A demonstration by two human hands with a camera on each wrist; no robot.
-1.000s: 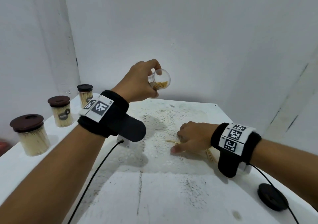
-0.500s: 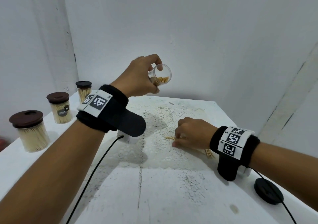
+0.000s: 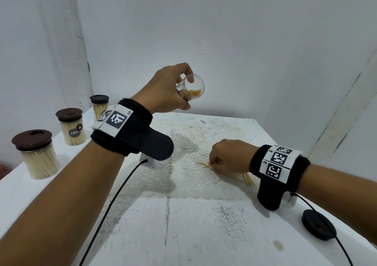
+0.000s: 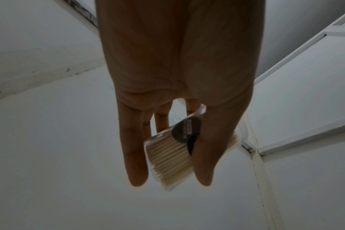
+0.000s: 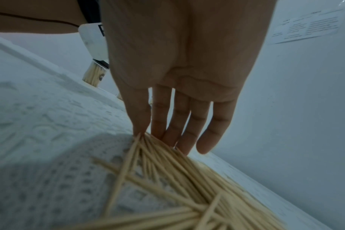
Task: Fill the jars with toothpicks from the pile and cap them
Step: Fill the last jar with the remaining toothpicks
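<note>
My left hand holds a clear open jar in the air above the table's back. The jar is tilted with its mouth toward me and is part filled with toothpicks. In the left wrist view, thumb and fingers grip the jar by its sides. My right hand rests low on the lace mat and pinches a few toothpicks at its fingertips. The pile lies mostly hidden under that wrist. Seen from the right wrist, the pile fans out from the fingertips.
Three capped jars full of toothpicks stand along the table's left edge: near, middle, far. A black round lid lies at the right front by a cable. White walls close the back and both sides.
My left hand has lifted the jar a little higher. My right hand's fingers have drawn together and now pinch toothpicks at the pile's edge.
</note>
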